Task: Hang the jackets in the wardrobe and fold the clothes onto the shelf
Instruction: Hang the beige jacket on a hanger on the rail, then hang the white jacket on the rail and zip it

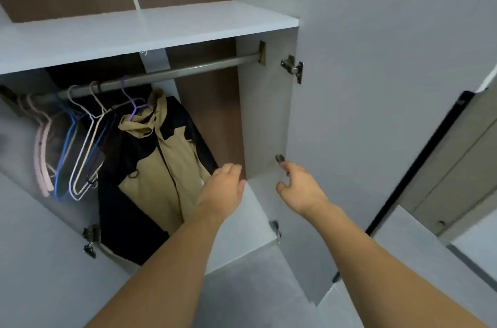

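Note:
A tan and black hooded jacket (153, 163) hangs on a purple hanger (131, 104) from the metal rail (172, 72) inside the open wardrobe. My left hand (224, 188) reaches in just right of the jacket's sleeve, fingers loosely curled, holding nothing. My right hand (300, 185) is held out in front of the wardrobe's right inner wall, thumb and fingers apart, empty. A white shelf (150, 32) runs above the rail and is bare.
Several empty hangers (67, 150) in pink, blue and white hang at the rail's left end. The right door (376, 85) stands open on its hinges (293, 68). A left door hinge (90, 240) shows low down. Grey floor lies below.

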### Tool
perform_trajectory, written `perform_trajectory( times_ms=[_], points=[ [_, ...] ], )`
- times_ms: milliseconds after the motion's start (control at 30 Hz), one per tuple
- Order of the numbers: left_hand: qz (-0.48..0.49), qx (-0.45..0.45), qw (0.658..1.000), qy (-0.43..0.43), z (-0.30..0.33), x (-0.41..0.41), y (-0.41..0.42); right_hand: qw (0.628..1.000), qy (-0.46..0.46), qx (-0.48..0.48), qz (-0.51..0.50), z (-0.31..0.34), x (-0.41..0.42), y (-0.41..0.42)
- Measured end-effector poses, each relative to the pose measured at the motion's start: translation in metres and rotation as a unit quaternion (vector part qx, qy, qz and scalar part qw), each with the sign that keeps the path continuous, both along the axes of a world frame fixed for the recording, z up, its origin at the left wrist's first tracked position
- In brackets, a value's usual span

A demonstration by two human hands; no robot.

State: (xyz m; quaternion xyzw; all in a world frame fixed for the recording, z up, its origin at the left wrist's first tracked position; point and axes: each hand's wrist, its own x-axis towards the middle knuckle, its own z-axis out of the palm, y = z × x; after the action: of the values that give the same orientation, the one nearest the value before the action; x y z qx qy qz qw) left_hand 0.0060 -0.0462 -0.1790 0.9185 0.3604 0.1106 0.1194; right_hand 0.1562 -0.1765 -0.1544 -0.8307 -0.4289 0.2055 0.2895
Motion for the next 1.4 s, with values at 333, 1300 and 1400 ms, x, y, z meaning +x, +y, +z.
perform_trajectory(
  times_ms=[333,1300,1400],
  points=[
    [-0.212,-0.025,0.974,0.072,-0.064,0.031,-0.158,0.989,0.042,-0.076,-0.121,-0.060,-0.012,-0.198],
    [-0.634,-0.039,0.765,0.102,-0.044,0.388,-0.685,0.761,0.085,0.051,-0.642,-0.097,0.122,-0.768],
    [-0.653,-0.029,0.750,0.106,-0.056,0.449,-0.735,0.723,0.084,0.078,-0.682,-0.113,0.167,-0.813]
  ],
)
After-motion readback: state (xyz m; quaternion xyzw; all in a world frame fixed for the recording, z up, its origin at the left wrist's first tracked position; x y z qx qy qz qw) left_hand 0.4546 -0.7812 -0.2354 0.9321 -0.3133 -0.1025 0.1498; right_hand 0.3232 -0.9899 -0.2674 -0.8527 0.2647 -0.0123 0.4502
